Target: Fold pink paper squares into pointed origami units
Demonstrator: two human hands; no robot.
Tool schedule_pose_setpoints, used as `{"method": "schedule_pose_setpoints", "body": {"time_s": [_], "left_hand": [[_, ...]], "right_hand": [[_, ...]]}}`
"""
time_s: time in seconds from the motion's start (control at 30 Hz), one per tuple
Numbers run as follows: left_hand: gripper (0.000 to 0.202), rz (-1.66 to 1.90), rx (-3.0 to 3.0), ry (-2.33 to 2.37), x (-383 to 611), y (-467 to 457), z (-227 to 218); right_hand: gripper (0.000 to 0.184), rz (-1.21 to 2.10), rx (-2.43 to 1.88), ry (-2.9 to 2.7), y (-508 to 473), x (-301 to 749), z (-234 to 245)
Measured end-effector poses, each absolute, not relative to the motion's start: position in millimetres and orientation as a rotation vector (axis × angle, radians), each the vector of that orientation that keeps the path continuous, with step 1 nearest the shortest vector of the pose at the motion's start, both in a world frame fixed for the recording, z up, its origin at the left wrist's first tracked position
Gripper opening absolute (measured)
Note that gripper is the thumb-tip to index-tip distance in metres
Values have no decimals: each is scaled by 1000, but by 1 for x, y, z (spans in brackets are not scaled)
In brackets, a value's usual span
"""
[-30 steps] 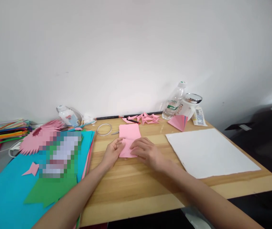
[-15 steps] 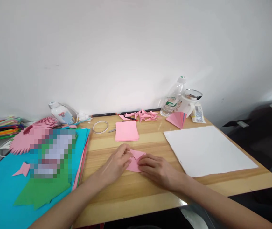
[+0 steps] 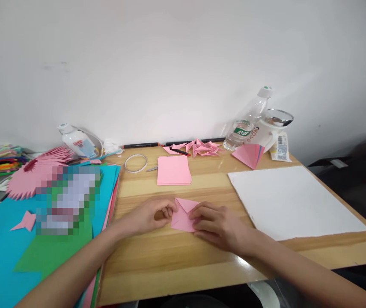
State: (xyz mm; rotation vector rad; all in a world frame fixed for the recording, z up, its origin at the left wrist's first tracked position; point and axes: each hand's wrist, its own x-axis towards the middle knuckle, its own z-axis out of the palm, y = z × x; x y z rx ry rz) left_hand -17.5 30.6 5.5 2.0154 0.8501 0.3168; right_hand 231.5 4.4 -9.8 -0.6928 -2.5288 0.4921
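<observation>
A small pink paper square [image 3: 183, 215], partly folded with one corner turned over, lies on the wooden table [image 3: 176, 261] near the front middle. My left hand [image 3: 149, 215] pinches its left corner with curled fingers. My right hand [image 3: 218, 224] presses down on its right side, fingers bent over the paper. Behind them lies a stack of pink paper squares [image 3: 174, 170].
Blue and green paper sheets [image 3: 6, 252] cover the left side, with a pink fan-shaped paper piece [image 3: 30, 173]. A large white sheet [image 3: 293, 201] lies at the right. At the back stand a water bottle [image 3: 249, 119], a cup [image 3: 271, 128], folded pink pieces [image 3: 202, 149], a tape ring [image 3: 135, 163] and a glue bottle [image 3: 75, 141].
Both hands drew one pink sheet off the stack toward me and folded a corner over it. The camera view shifted slightly.
</observation>
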Motion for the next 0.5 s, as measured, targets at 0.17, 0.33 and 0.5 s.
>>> {"method": "schedule_pose_setpoints", "body": {"time_s": [0.17,0.33,0.5], "left_hand": [[22,471,2297,856,-13,24,4],[33,291,2831,706,-12,18,7],[30,205,3063,635,-6,10,4]], "right_hand": [[13,397,-603,-2508,0,234,-21],[20,256,-561,-2559,-2,239,-22],[25,96,-666,-2523,-8,243,-12]]}}
